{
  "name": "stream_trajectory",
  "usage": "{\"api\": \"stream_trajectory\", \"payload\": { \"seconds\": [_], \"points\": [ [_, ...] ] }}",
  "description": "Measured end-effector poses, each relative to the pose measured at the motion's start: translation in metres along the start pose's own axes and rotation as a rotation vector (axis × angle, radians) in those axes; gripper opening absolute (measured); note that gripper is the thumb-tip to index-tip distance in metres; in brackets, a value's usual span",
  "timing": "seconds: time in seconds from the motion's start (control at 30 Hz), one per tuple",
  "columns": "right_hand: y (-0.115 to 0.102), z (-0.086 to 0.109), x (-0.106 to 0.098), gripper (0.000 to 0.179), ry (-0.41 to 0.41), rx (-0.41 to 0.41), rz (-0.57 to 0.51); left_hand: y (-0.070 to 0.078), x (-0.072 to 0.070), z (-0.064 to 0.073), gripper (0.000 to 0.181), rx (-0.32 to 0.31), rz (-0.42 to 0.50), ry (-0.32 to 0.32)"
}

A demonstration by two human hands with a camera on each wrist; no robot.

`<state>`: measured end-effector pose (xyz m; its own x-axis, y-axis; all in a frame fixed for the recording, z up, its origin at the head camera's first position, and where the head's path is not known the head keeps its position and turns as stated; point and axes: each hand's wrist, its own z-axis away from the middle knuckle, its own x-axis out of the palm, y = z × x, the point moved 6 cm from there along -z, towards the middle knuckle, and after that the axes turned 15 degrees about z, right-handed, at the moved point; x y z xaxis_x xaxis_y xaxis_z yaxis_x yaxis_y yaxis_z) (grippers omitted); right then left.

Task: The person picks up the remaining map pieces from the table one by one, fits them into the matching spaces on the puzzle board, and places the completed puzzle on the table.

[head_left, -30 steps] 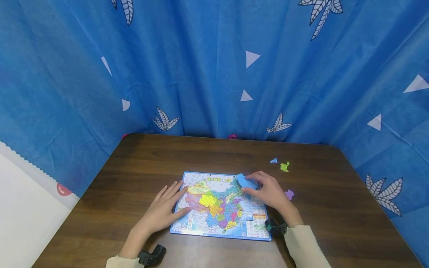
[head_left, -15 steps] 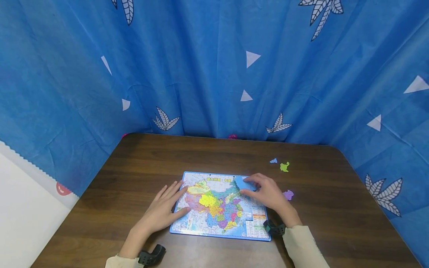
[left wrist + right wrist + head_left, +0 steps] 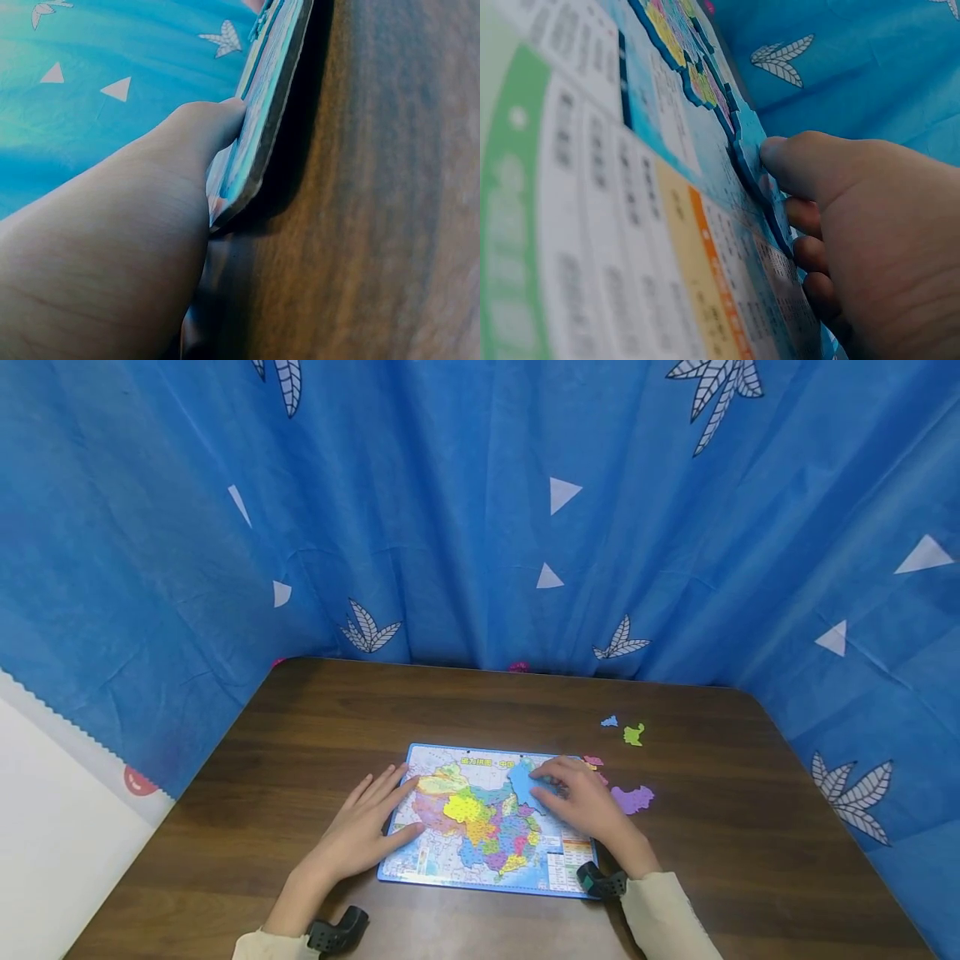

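A map puzzle board (image 3: pixel 405 865) with a blue rim lies on the table, many coloured pieces in its middle. My left hand (image 3: pixel 356 837) rests on its left edge with fingers spread; in the left wrist view the thumb (image 3: pixel 202 127) touches the board's face. At the board's upper right, my right hand (image 3: pixel 588 802) holds a large light blue puzzle piece (image 3: pixel 525 783) with thumb and curled fingers. Seen from the right wrist, the blue piece (image 3: pixel 748 139) lies low along the board's surface, beside the set pieces. Whether it sits flat cannot be told.
Loose puzzle pieces lie right of the board: a small blue one (image 3: pixel 610 721), a green one (image 3: pixel 633 734), a purple one (image 3: pixel 632 799) and pink ones (image 3: pixel 592 761) partly behind my right hand. A blue curtain (image 3: pixel 450 527) hangs behind the brown table (image 3: pixel 322 718).
My right hand has shifted left and slightly down with the blue piece, uncovering pink pieces and more of the purple one. The left hand has stayed in place.
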<state>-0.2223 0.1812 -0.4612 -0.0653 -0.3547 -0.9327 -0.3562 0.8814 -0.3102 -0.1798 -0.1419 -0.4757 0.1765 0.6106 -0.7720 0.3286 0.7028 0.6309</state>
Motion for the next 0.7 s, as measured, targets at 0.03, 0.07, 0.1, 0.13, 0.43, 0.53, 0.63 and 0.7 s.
{"api": "stream_trajectory", "payload": {
  "seconds": [0.03, 0.07, 0.1, 0.13, 0.43, 0.53, 0.63, 0.7],
  "points": [
    [-0.0008, 0.0000, 0.0005, 0.030, 0.005, -0.011, -0.001, -0.0002, -0.0001, 0.0001, 0.076, 0.001, 0.001, 0.001],
    [-0.0011, 0.0000, 0.0010, 0.027, 0.006, -0.015, 0.000, -0.0003, -0.0002, 0.0001, 0.076, 0.003, 0.002, 0.002],
    [-0.0010, 0.0000, 0.0013, 0.026, 0.008, -0.017, 0.003, -0.0004, 0.0000, 0.0001, 0.076, 0.003, 0.007, 0.000],
    [-0.0007, 0.0001, 0.0018, 0.026, 0.007, -0.018, 0.001, -0.0009, 0.0004, 0.0002, 0.076, -0.001, 0.009, 0.000],
    [0.0035, -0.0002, 0.0041, 0.027, -0.008, -0.014, -0.022, -0.0033, 0.0041, 0.0004, 0.074, -0.022, 0.024, 0.005],
    [0.0038, -0.0010, 0.0016, 0.028, 0.004, -0.017, -0.026, -0.0028, 0.0034, 0.0003, 0.074, -0.021, 0.021, 0.009],
    [0.0034, -0.0023, -0.0023, 0.027, 0.011, -0.022, -0.039, -0.0023, 0.0023, 0.0002, 0.075, -0.023, 0.017, 0.004],
    [0.0030, -0.0032, -0.0050, 0.028, 0.010, -0.022, -0.049, -0.0021, 0.0015, 0.0000, 0.076, -0.028, 0.015, 0.000]
  ]
}}
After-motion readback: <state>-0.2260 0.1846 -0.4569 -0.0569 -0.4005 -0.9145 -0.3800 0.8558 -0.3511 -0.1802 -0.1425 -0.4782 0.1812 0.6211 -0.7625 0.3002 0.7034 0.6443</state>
